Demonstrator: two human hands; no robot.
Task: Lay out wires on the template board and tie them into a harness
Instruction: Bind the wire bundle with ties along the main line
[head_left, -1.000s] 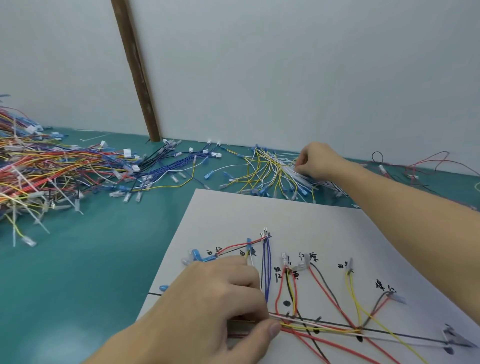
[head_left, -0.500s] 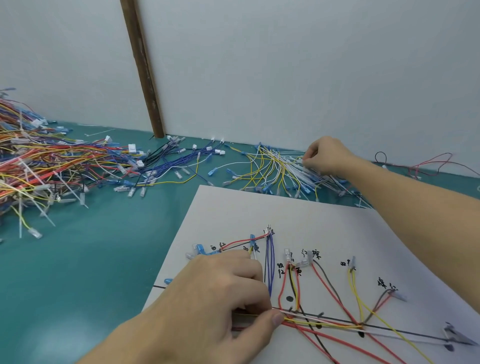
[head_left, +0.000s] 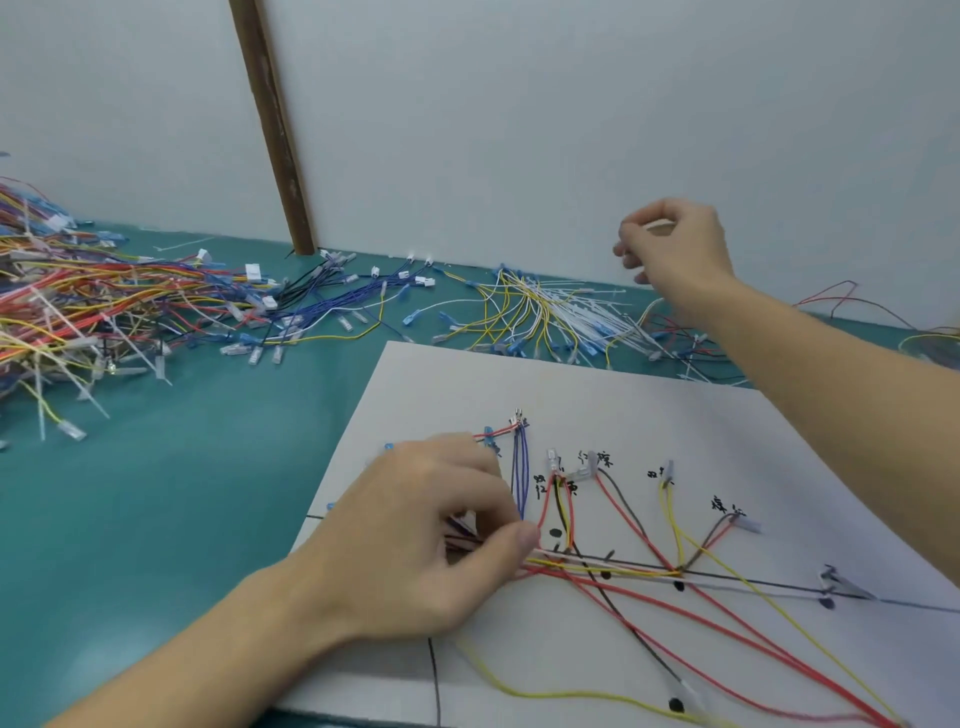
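The white template board (head_left: 649, 410) lies on the green table, with black lines, dots and handwritten labels. Red, yellow, black, blue and grey wires (head_left: 613, 571) are spread over it and run together along the main line. My left hand (head_left: 421, 540) rests on the board's left part and pinches the gathered wire bundle (head_left: 524, 569) between thumb and fingers. My right hand (head_left: 672, 247) is raised above the pile of white cable ties (head_left: 587, 317) at the back, fingertips pinched on a pale thin piece that is hard to make out against the wall.
A big heap of finished multicoloured harnesses (head_left: 78, 312) fills the table's left side. Loose blue, yellow and white wires with terminals (head_left: 363, 306) lie along the wall. A brown wooden strip (head_left: 272, 130) stands against the wall. More red wires (head_left: 852, 301) sit at the far right.
My right hand has lifted up off the cable-tie pile and now hangs in front of the wall. My left hand has stayed on the wire bundle.
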